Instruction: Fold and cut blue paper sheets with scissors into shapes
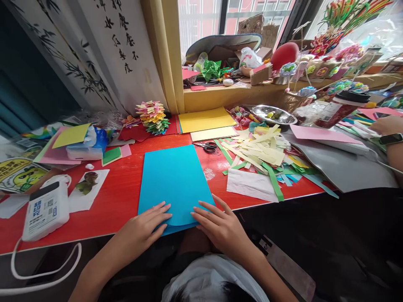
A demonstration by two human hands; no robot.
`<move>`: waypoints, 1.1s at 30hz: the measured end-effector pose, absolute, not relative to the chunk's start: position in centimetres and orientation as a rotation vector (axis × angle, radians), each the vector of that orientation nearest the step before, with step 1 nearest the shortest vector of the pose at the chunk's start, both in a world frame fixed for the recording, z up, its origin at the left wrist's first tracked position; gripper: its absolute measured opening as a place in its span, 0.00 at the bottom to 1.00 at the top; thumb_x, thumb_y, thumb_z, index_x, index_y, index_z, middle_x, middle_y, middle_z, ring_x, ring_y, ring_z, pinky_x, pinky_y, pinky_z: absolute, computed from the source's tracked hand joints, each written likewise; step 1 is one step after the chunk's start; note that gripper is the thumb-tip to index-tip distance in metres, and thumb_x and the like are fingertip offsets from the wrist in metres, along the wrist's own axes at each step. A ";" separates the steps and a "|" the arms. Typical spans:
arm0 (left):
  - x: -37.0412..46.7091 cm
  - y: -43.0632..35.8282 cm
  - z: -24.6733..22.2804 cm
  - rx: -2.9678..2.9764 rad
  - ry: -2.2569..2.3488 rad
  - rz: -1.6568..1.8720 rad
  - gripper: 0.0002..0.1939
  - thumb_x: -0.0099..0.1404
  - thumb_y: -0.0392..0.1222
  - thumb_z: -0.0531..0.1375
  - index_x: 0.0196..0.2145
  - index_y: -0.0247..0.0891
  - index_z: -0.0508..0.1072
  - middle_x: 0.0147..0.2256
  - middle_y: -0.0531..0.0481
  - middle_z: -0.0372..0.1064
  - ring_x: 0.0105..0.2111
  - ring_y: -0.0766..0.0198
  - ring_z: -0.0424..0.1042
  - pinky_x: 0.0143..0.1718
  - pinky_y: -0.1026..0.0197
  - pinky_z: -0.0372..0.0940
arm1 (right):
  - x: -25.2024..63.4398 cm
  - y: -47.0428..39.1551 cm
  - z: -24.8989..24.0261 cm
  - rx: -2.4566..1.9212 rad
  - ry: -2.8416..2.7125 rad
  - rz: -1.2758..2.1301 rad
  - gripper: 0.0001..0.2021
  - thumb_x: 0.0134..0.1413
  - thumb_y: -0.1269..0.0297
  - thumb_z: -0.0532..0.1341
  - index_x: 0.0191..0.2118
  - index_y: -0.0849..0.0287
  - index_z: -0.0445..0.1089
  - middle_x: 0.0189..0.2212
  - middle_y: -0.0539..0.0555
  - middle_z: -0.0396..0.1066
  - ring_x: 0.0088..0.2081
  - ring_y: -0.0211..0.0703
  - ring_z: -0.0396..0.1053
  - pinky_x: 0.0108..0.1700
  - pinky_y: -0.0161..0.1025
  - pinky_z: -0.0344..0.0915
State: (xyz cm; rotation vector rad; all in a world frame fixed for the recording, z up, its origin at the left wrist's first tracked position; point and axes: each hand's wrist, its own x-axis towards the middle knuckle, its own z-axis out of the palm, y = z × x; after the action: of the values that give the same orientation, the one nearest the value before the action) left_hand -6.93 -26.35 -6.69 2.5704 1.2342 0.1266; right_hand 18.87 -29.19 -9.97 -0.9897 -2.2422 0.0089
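Paper (pixel 176 180), blue, sits L of scissors (pixel 209 147), w/ L hand (pixel 146 224) & R hand (pixel 225 228) on it, fingers a bit spread; prob. part done: layers together, edges not lined up yet.

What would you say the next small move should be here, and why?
Probably pressing the near edge of the bright blue rectangular paper flat. The left hand and right hand already rest at that edge, one toward each side, while between them the upper layer looks slightly bowed, with a strip of blue showing below it.
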 end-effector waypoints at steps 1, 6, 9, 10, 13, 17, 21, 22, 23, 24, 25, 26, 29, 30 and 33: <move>-7.0 -26.4 -6.6 2.564 1.230 0.122 0.18 0.66 0.46 0.51 0.53 0.49 0.67 0.59 0.56 0.57 0.59 0.61 0.56 0.57 0.57 0.58 | 18.4 -29.1 -10.4 -0.983 -2.219 -0.025 0.13 0.61 0.72 0.53 0.48 0.59 0.69 0.45 0.51 0.73 0.50 0.41 0.68 0.62 0.50 0.52; -8.6 -27.1 -6.2 2.431 1.285 0.112 0.19 0.66 0.43 0.51 0.54 0.53 0.65 0.58 0.58 0.58 0.58 0.59 0.58 0.58 0.53 0.57 | 17.8 -28.8 -11.2 -0.992 -2.105 -0.037 0.14 0.59 0.79 0.50 0.44 0.62 0.70 0.42 0.52 0.75 0.46 0.39 0.71 0.57 0.43 0.61; -10.3 -27.7 -6.7 2.249 1.394 0.340 0.18 0.64 0.46 0.53 0.52 0.53 0.67 0.54 0.58 0.64 0.57 0.57 0.60 0.58 0.51 0.57 | 18.1 -28.8 -11.2 -0.949 -2.029 0.025 0.15 0.59 0.79 0.49 0.45 0.62 0.70 0.42 0.53 0.75 0.46 0.36 0.71 0.55 0.39 0.64; -10.8 -27.8 -7.0 2.159 1.425 0.459 0.16 0.64 0.47 0.54 0.49 0.52 0.69 0.52 0.57 0.67 0.56 0.56 0.62 0.57 0.50 0.58 | 18.2 -28.9 -11.2 -0.926 -2.008 0.053 0.15 0.59 0.79 0.49 0.45 0.62 0.69 0.42 0.54 0.75 0.46 0.36 0.71 0.54 0.39 0.64; -11.3 -28.2 -7.9 1.844 1.481 0.832 0.09 0.62 0.49 0.56 0.36 0.46 0.73 0.42 0.53 0.73 0.52 0.54 0.67 0.55 0.50 0.61 | 18.4 -28.9 -11.4 -0.875 -1.982 0.142 0.16 0.60 0.79 0.48 0.46 0.62 0.69 0.42 0.55 0.75 0.46 0.35 0.71 0.55 0.39 0.64; -10.1 -27.5 -7.9 1.542 1.710 1.094 0.13 0.58 0.54 0.58 0.32 0.43 0.71 0.37 0.51 0.73 0.47 0.53 0.69 0.47 0.54 0.67 | 18.4 -28.8 -11.6 -0.896 -2.052 0.218 0.16 0.60 0.78 0.48 0.47 0.62 0.68 0.45 0.54 0.73 0.50 0.38 0.68 0.57 0.44 0.61; -8.2 -24.6 -5.4 1.663 1.884 0.942 0.19 0.55 0.60 0.58 0.34 0.42 0.73 0.33 0.51 0.72 0.35 0.58 0.70 0.32 0.61 0.67 | 18.4 -28.9 -11.3 -0.929 -2.105 0.203 0.14 0.61 0.75 0.50 0.48 0.61 0.68 0.46 0.54 0.72 0.52 0.40 0.67 0.58 0.48 0.59; -7.7 -23.6 -4.6 1.732 1.879 0.859 0.20 0.55 0.61 0.58 0.35 0.42 0.73 0.31 0.52 0.71 0.31 0.60 0.69 0.27 0.63 0.64 | 18.4 -28.9 -11.3 -0.943 -2.101 0.190 0.13 0.61 0.74 0.51 0.48 0.62 0.68 0.46 0.55 0.73 0.51 0.41 0.67 0.58 0.48 0.60; -7.1 -22.6 -3.9 1.801 1.876 0.790 0.20 0.57 0.61 0.56 0.35 0.43 0.73 0.28 0.52 0.70 0.27 0.62 0.67 0.23 0.64 0.61 | 18.4 -29.0 -11.2 -0.958 -2.096 0.178 0.13 0.61 0.74 0.52 0.48 0.62 0.68 0.46 0.56 0.73 0.51 0.42 0.67 0.58 0.48 0.60; -6.6 -21.5 -3.3 1.865 1.858 0.702 0.20 0.58 0.61 0.54 0.36 0.43 0.73 0.26 0.53 0.69 0.24 0.63 0.65 0.21 0.64 0.58 | 18.5 -29.0 -11.2 -0.973 -2.094 0.169 0.12 0.60 0.73 0.53 0.48 0.63 0.68 0.46 0.56 0.73 0.51 0.42 0.67 0.57 0.49 0.61; -6.0 -20.3 -2.8 1.928 1.832 0.627 0.20 0.60 0.61 0.52 0.36 0.43 0.72 0.24 0.53 0.67 0.22 0.64 0.63 0.19 0.64 0.54 | 18.5 -29.1 -11.2 -0.988 -2.096 0.167 0.12 0.60 0.73 0.53 0.47 0.63 0.68 0.46 0.57 0.72 0.51 0.43 0.67 0.57 0.49 0.61; -5.4 -19.2 -2.6 1.990 1.782 0.565 0.20 0.61 0.60 0.51 0.36 0.43 0.72 0.25 0.53 0.68 0.22 0.64 0.63 0.19 0.64 0.53 | 18.5 -29.1 -11.2 -0.998 -2.100 0.168 0.12 0.60 0.73 0.53 0.48 0.63 0.68 0.47 0.57 0.72 0.52 0.43 0.67 0.57 0.49 0.61; -4.0 -15.8 -3.0 2.141 1.646 0.410 0.17 0.63 0.56 0.49 0.34 0.42 0.70 0.30 0.52 0.70 0.28 0.62 0.67 0.23 0.64 0.55 | 18.7 -29.2 -11.5 -1.024 -2.085 0.168 0.15 0.59 0.74 0.53 0.52 0.63 0.65 0.48 0.58 0.71 0.52 0.44 0.66 0.56 0.48 0.63; -3.7 -14.8 -3.5 2.183 1.631 0.357 0.17 0.64 0.55 0.49 0.33 0.42 0.70 0.31 0.52 0.71 0.29 0.61 0.68 0.24 0.64 0.56 | 18.8 -29.3 -11.5 -1.043 -2.065 0.161 0.17 0.59 0.75 0.53 0.54 0.63 0.64 0.48 0.58 0.71 0.52 0.44 0.66 0.55 0.46 0.64; -3.0 -12.2 -5.1 2.312 1.619 0.196 0.16 0.65 0.52 0.47 0.32 0.41 0.68 0.32 0.50 0.71 0.32 0.59 0.69 0.26 0.64 0.55 | 19.1 -29.2 -11.7 -1.108 -1.994 0.134 0.21 0.59 0.74 0.53 0.58 0.65 0.58 0.47 0.58 0.71 0.51 0.42 0.67 0.54 0.42 0.66</move>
State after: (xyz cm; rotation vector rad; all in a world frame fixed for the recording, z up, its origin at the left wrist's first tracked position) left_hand -3.01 -12.23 -5.09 2.3116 1.6190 0.1959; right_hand 19.08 -29.18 -11.74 -1.1079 -1.9938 0.1342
